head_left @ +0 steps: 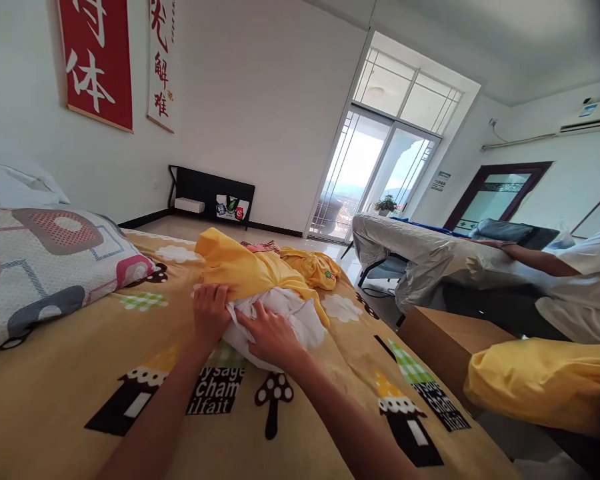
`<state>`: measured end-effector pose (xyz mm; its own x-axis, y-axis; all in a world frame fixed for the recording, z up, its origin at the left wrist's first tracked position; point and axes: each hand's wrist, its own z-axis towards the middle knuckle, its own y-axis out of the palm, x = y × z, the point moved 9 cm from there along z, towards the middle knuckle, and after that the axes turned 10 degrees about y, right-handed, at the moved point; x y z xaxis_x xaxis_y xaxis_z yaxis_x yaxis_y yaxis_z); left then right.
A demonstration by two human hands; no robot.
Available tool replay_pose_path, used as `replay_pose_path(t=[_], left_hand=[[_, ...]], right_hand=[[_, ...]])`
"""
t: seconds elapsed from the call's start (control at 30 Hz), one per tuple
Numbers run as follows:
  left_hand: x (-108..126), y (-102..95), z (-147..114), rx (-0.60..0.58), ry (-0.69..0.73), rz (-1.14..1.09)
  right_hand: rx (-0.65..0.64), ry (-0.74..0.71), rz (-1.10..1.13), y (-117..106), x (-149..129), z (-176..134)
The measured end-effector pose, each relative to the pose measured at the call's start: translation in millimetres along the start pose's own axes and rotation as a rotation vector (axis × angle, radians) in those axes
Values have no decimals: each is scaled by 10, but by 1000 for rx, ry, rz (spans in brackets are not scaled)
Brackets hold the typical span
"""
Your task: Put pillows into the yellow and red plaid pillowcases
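A yellow garment [260,270] lies bunched on the bed, with white fabric [295,313] showing at its near side. My left hand [211,313] grips the near left edge of the yellow garment, fingers curled over it. Close beside it, my right hand [270,330] is closed on the white fabric, its fingers partly sunk in the folds. Beyond both hands, more yellow cloth [313,267] with a small green and red motif lies crumpled, next to a reddish patterned piece [260,247]. Whether these pieces are joined cannot be seen.
The bed has a tan printed cover [155,353]. A patterned pillow [55,267] lies at left. At right stand a cardboard box [445,333], a yellow cloth bundle [540,383] and a plastic-covered table [405,237]. Another person's arm [540,259] reaches over that table.
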<state>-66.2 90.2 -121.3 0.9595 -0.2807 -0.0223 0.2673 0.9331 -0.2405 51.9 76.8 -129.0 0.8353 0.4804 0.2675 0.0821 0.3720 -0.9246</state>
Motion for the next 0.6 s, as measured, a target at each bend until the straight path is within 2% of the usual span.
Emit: replay_pose_path(t=[0.1,0.17,0.3,0.4,0.47,0.6], left_hand=[[-259,70,32,-165,-136,114],[-334,93,65,-279,-179,160],[-174,87,166,-506,-104,193],[-9,42,210,-638,-53,138],[105,14,235,-673,-1,48],[190,29,262,-627,52,19]], right_hand=[[13,5,17,16,-84,-2],[19,53,43,26,-74,37],[-17,198,79,65,54,186],[-35,238,97,69,96,251],[-27,234,112,56,85,241],[8,216,120,37,69,144]])
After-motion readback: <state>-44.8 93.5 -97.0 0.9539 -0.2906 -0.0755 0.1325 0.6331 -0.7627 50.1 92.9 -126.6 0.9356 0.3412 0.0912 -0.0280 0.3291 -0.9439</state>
